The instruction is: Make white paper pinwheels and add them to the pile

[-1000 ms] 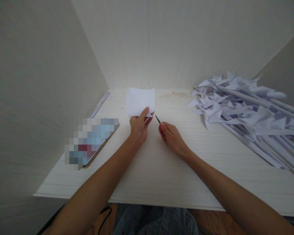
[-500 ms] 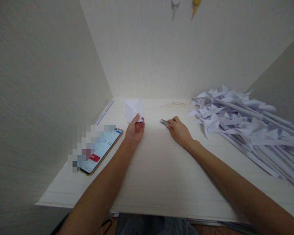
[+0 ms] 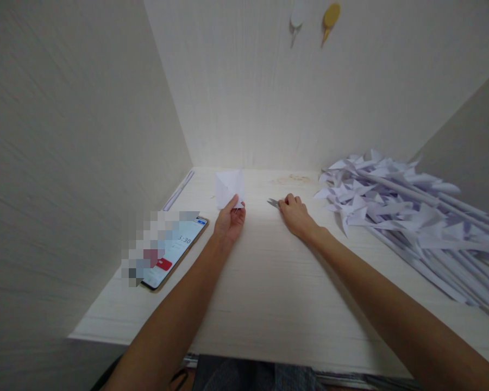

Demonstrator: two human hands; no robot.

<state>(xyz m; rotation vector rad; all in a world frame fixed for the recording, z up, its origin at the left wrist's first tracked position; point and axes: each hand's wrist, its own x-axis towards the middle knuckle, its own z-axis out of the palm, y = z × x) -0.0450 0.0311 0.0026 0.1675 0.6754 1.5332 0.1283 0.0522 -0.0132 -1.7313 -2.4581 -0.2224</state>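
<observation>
Paper square (image 3: 228, 187) pinched upright in left hand (image 3: 229, 221)
Right hand (image 3: 295, 214) closed on what look like small snips (image 3: 274, 203), tips poking past its fingers.

Soft, even indoor light, brightest on pale wood-grain bench (image 3: 269, 282) near back wall. Faint shadows under forearms. Wide-angle stretch at edges, side walls splayed. Heap of white folded paper pinwheels (image 3: 395, 209) slightly soft. Pixelated block over gold-edged smartphone (image 3: 175, 252).

My two forearms are bare to the elbow, no sleeves, watch or rings showing, and dark grey-blue cloth covers my lap at the bottom edge
</observation>
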